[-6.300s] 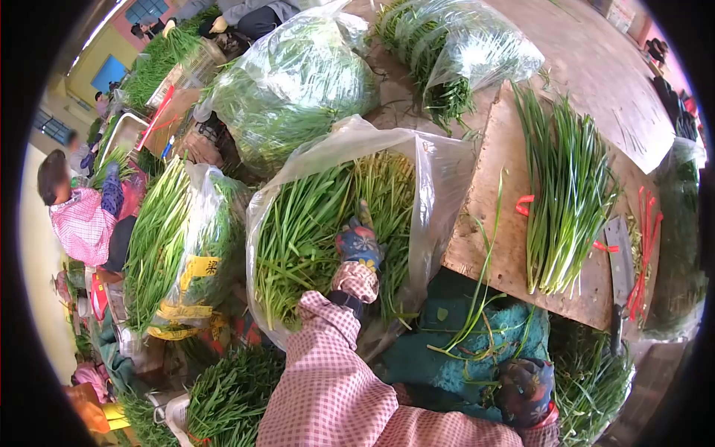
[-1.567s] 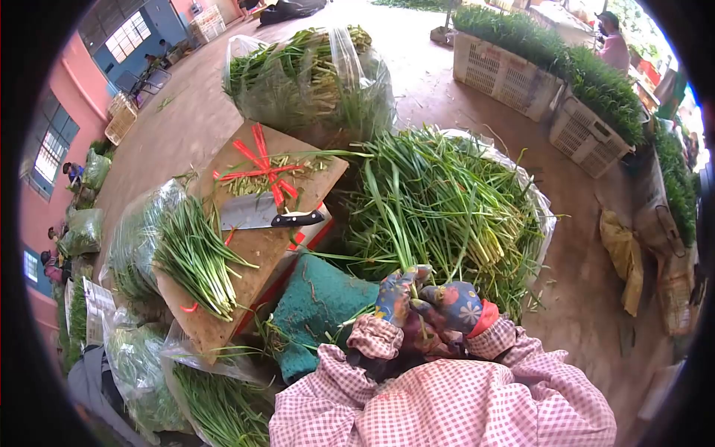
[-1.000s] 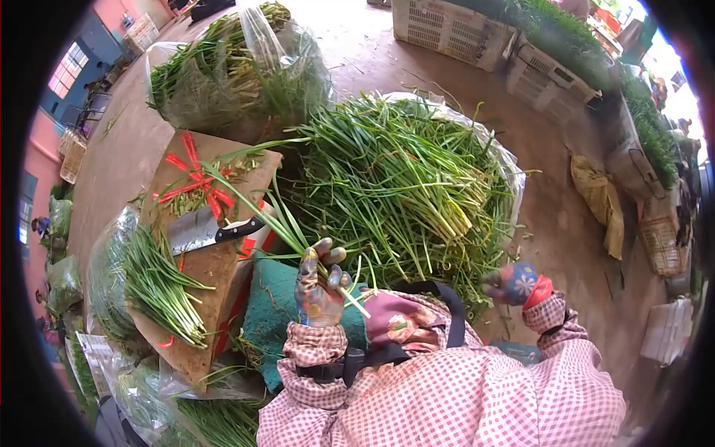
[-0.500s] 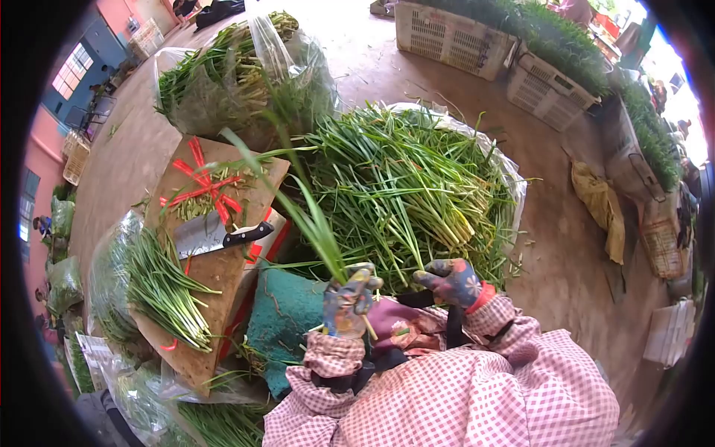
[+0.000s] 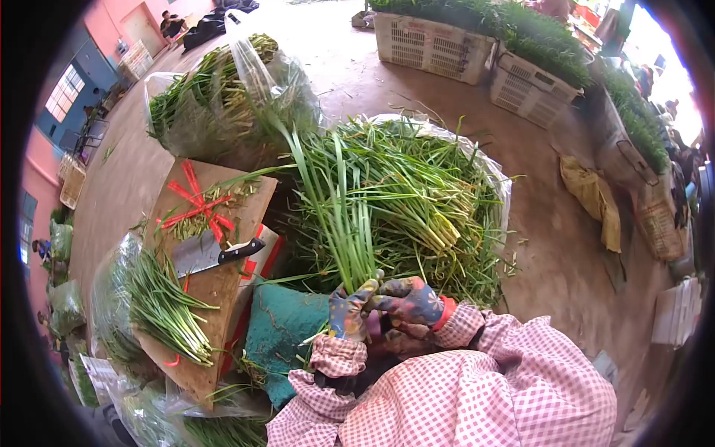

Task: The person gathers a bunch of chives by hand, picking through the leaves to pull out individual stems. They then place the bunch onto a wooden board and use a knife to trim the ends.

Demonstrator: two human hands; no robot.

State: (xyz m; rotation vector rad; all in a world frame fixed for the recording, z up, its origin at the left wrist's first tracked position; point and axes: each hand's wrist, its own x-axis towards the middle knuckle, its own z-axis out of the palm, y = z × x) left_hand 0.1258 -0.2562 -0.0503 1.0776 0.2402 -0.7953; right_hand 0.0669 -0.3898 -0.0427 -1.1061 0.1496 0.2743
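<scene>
My left hand (image 5: 348, 311), in a patterned glove, is closed around the lower stems of a small bunch of garlic chives (image 5: 350, 231), whose leaves point up and away. My right hand (image 5: 408, 304), gloved with a red cuff, is right beside it, fingers bent together at the base of the bunch. What those fingers pinch is hidden. Beyond both hands lies a large heap of loose garlic chives (image 5: 417, 194) on a plastic sheet. To the left, a wooden board (image 5: 167, 316) carries a cleaver (image 5: 212, 253), red ties (image 5: 195, 197) and a trimmed bundle of garlic chives (image 5: 167, 305).
A teal sack (image 5: 279, 331) lies between the board and my lap. Behind stands a clear bag of greens (image 5: 231, 100). White crates (image 5: 436, 48) packed with greens line the upper right, and a yellowish sack (image 5: 592, 194) lies on the floor.
My right hand has come left from the heap to meet my left hand. The bunch in my left hand has swung more upright, and the camera view has shifted slightly.
</scene>
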